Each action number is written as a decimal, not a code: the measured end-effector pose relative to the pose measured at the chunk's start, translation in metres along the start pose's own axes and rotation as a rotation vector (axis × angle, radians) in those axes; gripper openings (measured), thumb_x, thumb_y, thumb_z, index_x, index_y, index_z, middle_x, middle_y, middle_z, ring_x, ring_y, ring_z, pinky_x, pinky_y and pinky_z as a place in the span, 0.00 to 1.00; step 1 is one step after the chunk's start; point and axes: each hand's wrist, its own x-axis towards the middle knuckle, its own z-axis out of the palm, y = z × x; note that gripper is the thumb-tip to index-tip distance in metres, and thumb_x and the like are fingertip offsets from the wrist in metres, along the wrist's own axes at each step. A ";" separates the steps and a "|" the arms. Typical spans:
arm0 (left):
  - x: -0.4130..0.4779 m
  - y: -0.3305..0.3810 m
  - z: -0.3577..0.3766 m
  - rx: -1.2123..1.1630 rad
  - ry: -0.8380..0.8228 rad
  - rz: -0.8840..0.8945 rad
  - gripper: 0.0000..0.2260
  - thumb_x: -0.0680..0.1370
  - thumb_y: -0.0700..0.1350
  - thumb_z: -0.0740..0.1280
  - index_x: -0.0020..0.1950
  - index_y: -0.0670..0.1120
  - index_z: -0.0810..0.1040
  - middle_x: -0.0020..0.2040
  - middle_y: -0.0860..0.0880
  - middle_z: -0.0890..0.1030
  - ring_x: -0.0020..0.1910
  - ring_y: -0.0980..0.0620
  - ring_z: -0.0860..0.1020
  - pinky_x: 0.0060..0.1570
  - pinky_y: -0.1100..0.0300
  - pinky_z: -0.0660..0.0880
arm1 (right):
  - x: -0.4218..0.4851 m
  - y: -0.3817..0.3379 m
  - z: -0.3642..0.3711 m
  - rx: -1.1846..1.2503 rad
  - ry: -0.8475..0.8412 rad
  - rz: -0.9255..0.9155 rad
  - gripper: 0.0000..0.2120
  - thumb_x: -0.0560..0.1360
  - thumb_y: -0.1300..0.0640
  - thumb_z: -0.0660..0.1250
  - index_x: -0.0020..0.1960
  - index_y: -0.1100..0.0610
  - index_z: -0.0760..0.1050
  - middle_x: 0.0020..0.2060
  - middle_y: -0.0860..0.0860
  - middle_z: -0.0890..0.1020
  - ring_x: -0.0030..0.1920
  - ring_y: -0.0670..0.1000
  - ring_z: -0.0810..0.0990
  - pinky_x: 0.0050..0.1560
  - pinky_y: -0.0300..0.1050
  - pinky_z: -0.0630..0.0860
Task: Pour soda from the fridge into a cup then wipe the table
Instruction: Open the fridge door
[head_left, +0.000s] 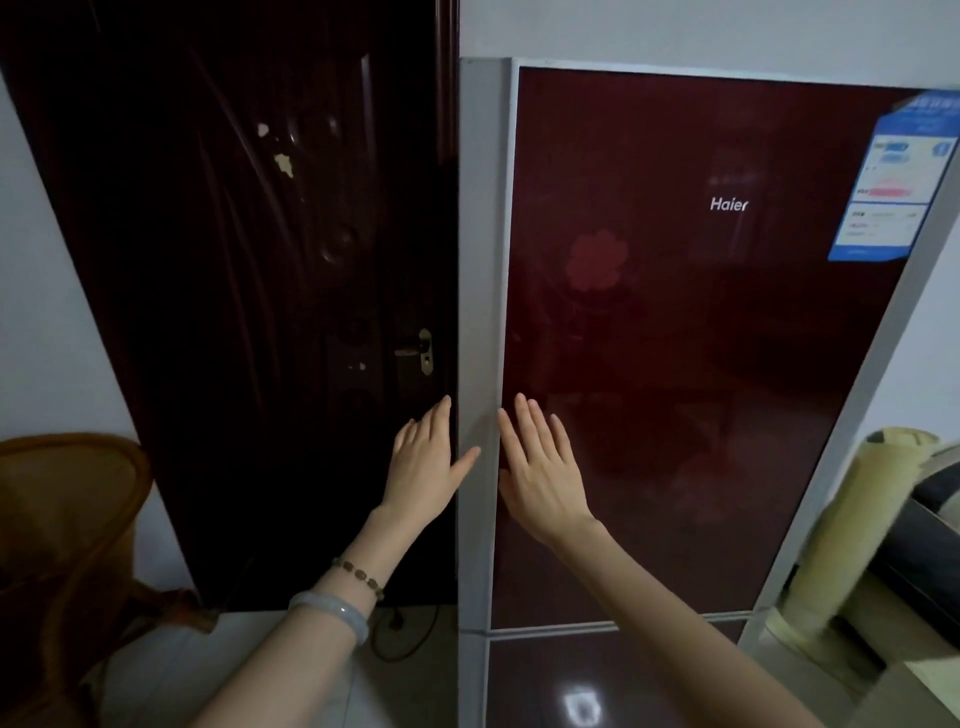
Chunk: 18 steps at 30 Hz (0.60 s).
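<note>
A tall fridge (701, 338) with a glossy dark red door and a grey frame fills the right half of the view; its door is closed. My left hand (423, 465) is open at the fridge's left grey edge, thumb toward the frame. My right hand (540, 467) is open, fingers spread flat over the lower left of the red door. Neither hand holds anything. No soda, cup or table is in sight.
A dark brown room door (249, 312) with a brass lock stands left of the fridge. A wicker chair (67, 545) sits at the far left. A yellow-green rolled item (857, 519) leans at the right. A cable lies on the floor.
</note>
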 end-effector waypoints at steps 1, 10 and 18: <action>0.004 0.001 0.000 -0.068 -0.015 -0.007 0.33 0.78 0.57 0.61 0.77 0.44 0.52 0.75 0.45 0.61 0.74 0.48 0.59 0.73 0.53 0.53 | 0.002 0.002 0.002 -0.005 -0.010 0.003 0.36 0.68 0.55 0.69 0.73 0.61 0.61 0.72 0.62 0.62 0.73 0.59 0.61 0.70 0.58 0.58; 0.025 0.010 0.001 -0.521 -0.108 -0.176 0.27 0.76 0.52 0.67 0.72 0.48 0.63 0.68 0.51 0.71 0.64 0.55 0.71 0.59 0.60 0.71 | 0.005 0.010 0.007 -0.055 -0.066 -0.020 0.39 0.66 0.52 0.69 0.74 0.60 0.60 0.73 0.60 0.62 0.73 0.57 0.61 0.69 0.62 0.56; 0.020 0.019 -0.013 -0.530 -0.196 -0.233 0.27 0.74 0.53 0.69 0.67 0.42 0.65 0.65 0.45 0.72 0.62 0.49 0.73 0.57 0.57 0.72 | -0.003 -0.002 -0.014 -0.069 -0.191 0.049 0.40 0.71 0.50 0.66 0.76 0.57 0.49 0.76 0.58 0.51 0.76 0.57 0.52 0.71 0.61 0.43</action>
